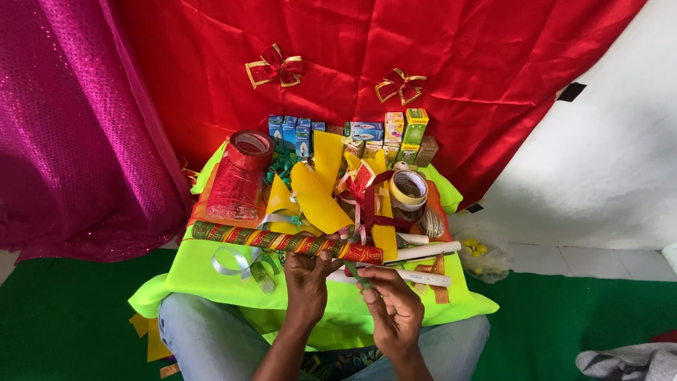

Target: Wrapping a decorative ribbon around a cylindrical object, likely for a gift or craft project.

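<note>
1. Right now the left hand [307,281] pinches the wrapped stick [285,242] at lower centre; wrapping looks finished there.
2. Right hand [392,305] pinches a green strip [357,274], seemingly not yet stuck down.
3. Farther out lie yellow paper [319,197], tape rolls [407,189] and small boxes [352,135] on the green cloth [204,271].

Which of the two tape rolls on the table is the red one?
The red tape roll at the left, atop the red sparkly packet. The other roll, at the right, is pale yellow.
</note>
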